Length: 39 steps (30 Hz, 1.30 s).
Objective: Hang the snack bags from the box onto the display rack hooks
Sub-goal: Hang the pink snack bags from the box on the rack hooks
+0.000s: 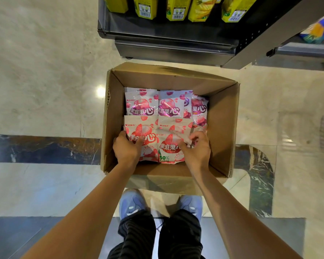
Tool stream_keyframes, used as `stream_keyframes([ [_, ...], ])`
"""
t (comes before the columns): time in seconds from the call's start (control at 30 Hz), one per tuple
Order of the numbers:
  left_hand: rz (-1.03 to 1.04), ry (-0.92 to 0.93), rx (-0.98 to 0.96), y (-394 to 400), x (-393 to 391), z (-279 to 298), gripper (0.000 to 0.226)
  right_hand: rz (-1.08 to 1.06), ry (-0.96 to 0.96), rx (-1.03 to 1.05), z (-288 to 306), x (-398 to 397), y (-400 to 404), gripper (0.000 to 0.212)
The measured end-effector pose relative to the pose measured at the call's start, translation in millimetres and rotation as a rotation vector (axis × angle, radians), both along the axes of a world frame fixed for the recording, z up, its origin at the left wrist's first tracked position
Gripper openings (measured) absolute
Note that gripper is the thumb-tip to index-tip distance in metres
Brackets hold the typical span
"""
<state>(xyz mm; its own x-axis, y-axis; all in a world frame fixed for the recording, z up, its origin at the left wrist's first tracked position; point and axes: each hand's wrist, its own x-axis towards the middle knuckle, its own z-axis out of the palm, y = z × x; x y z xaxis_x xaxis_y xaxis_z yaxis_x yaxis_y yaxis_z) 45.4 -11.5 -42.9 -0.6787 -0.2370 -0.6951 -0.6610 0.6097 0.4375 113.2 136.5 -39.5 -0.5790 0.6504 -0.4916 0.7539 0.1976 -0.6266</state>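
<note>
An open cardboard box [221,128] stands on the floor in front of my feet. Inside lie several snack bags: red strawberry-print bags [138,126] in the near row and purple-print bags [141,102] in the far row. My left hand [126,148] grips the lower left part of a near red bag, thumb on top. My right hand [195,148] pinches the right edge of the neighbouring red bag [169,144]. No rack hooks are in view.
A dark metal shelf unit [168,42] rises just beyond the box, with yellow cartons [178,8] on it. A second shelf with a colourful pack [320,32] sits at the upper right. Polished marble floor surrounds the box; my blue shoes [131,202] stand just behind it.
</note>
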Motion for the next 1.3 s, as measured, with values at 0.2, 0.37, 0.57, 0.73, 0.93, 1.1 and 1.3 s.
stream_keyframes([
  [0.2,-0.036,-0.039,0.107,-1.2,-1.3,9.0,0.057,-0.182,0.035,-0.358,-2.7,4.5,6.0,0.043],
  [0.37,-0.001,-0.09,0.168,-2.6,-6.1,12.9,0.054,-0.245,-0.051,-0.517,-13.6,10.8,4.6,0.045],
  [0.57,-0.009,-0.099,0.272,-5.8,-11.3,20.5,0.049,-0.271,-0.059,-0.585,-12.5,11.3,10.3,0.041],
  [0.73,-0.067,-0.092,0.388,-7.6,-17.9,34.2,0.036,-0.165,-0.07,-0.624,-3.4,7.2,13.4,0.047],
  [0.93,0.037,-0.194,0.51,-5.3,-36.8,66.4,0.025,-0.2,0.015,-0.819,36.2,-7.0,34.4,0.063],
  [1.1,0.085,-0.174,0.616,5.6,-53.7,121.8,0.031,-0.136,0.119,-0.883,101.0,-29.0,58.5,0.05],
  [1.3,0.092,-0.045,0.71,29.0,-77.5,231.3,0.039,-0.126,0.249,-0.859,218.8,-62.0,78.8,0.055],
])
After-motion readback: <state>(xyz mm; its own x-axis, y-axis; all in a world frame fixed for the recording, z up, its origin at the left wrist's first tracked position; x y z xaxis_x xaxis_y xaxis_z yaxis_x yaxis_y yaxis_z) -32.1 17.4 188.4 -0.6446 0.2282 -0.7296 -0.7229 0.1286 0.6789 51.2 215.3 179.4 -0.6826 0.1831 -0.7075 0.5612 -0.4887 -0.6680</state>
